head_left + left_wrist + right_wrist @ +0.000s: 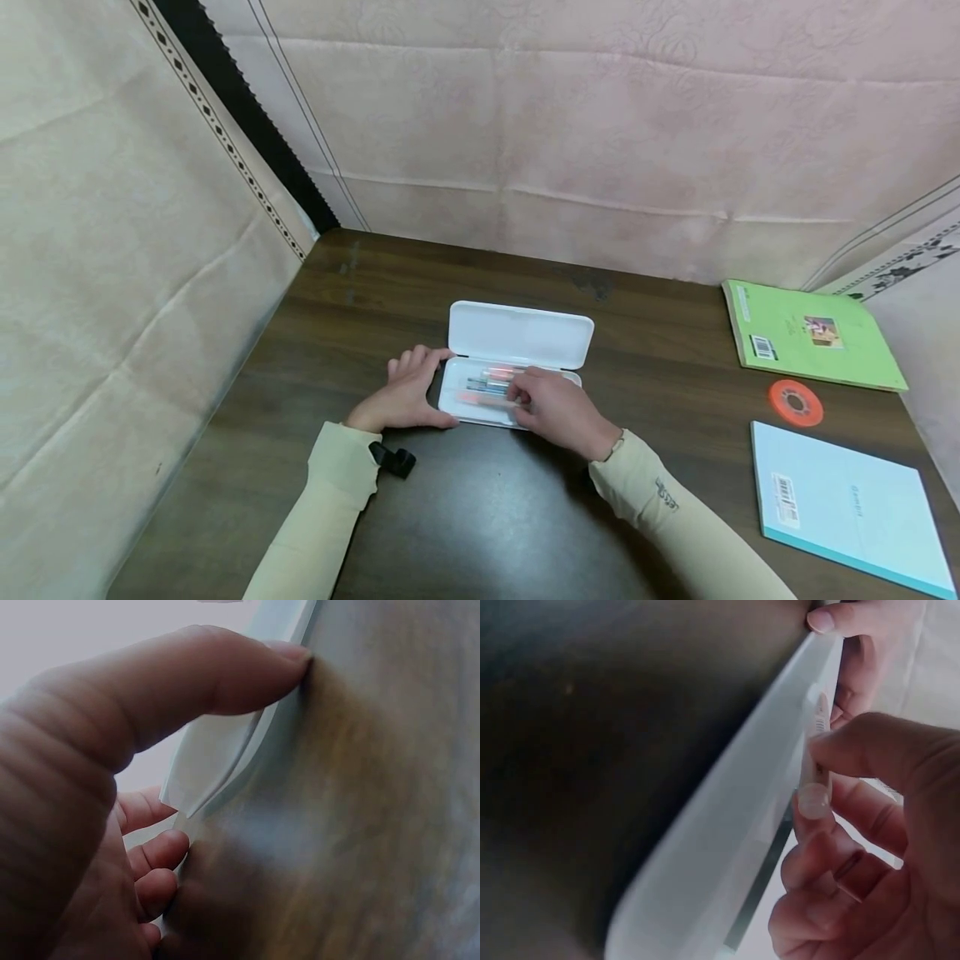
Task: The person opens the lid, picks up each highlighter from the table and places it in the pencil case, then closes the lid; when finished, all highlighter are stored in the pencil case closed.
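An open white pencil case [521,335] lies on the table with its lid tilted up at the back. Several slim pens [489,384], some pinkish and some bluish, are inside it. My left hand [408,392] holds the case's left end, thumb at the front edge and forefinger by the hinge corner. Over the tray, my right hand [558,410] pinches a pale pinkish pen [819,727] with a printed barcode between thumb and fingers. That pen lies lengthwise along the front of the tray, its right end hidden by the fingers.
On the right of the brown table [450,517] lie a green book [840,346], an orange ring-shaped roll [780,398] and a light blue book [832,492]. Pale cloth [600,150] hangs behind the table and along its left side.
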### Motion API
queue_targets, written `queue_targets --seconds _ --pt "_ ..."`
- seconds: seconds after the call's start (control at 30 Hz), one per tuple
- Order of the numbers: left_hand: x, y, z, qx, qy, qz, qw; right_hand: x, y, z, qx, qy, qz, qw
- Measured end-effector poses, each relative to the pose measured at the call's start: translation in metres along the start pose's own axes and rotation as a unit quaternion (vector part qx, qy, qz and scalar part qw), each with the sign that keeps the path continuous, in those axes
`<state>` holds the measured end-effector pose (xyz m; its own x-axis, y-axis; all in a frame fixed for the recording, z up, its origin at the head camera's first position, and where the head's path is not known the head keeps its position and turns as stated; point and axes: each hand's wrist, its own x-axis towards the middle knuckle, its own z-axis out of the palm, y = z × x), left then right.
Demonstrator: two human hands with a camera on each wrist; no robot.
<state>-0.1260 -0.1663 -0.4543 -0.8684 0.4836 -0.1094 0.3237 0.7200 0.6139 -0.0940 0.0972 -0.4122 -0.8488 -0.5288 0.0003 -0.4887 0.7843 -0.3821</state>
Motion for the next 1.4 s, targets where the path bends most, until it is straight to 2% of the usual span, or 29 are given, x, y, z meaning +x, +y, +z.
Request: queue_targets --seconds 0.3,0.57,0.83,1.1,1.4 --pt "0.001 -0.003 0.001 -0.002 0.003 0.005 1.0 -0.001 0.003 0.001 0.029 0.012 0.005 0.9995" --pt "0.0 -0.002 0.0 -0.002 0.005 0.005 1.0 -0.001 0.004 -0.015 0.074 0.018 0.019 0.9969" --pt "0.002 -0.004 0.0 -0.002 0.005 0.006 1.0 -0.004 0.01 -0.038 0.112 0.053 0.029 0.9918" --pt "0.002 -0.004 0.001 -0.002 0.002 0.004 1.0 -0.007 0.02 -0.063 0.12 0.08 0.055 0.9881" --pt "0.001 -0.002 0.001 -0.001 0.0 0.004 1.0 -0.006 0.041 -0.08 0.114 0.145 0.081 0.9795"
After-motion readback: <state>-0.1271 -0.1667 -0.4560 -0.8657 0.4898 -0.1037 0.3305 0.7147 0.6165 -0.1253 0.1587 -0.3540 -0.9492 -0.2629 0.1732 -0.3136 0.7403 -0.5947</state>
